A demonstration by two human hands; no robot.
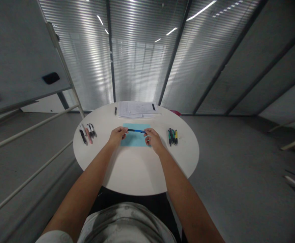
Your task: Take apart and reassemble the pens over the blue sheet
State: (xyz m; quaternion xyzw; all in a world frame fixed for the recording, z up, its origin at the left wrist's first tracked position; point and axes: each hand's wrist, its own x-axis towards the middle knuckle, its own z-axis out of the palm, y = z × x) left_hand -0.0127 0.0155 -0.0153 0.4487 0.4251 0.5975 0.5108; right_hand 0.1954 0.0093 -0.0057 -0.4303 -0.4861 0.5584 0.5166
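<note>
A blue pen (136,130) with a black end lies level between my two hands, above a light blue sheet (134,141). My left hand (118,135) pinches its black end. The blue end is between the fingers of my right hand (152,138). On the left part of the round white table (134,172) is a group of several pens (88,133), black, white and pink. Several green, black and yellow pens (172,137) lie side by side to the right of my right hand.
Stacked papers (137,109) lie at the table's far edge, with a single dark pen (115,110) to their left. A whiteboard on a white metal frame (33,134) stands at the left. Behind the table are glass panels with blinds (137,67).
</note>
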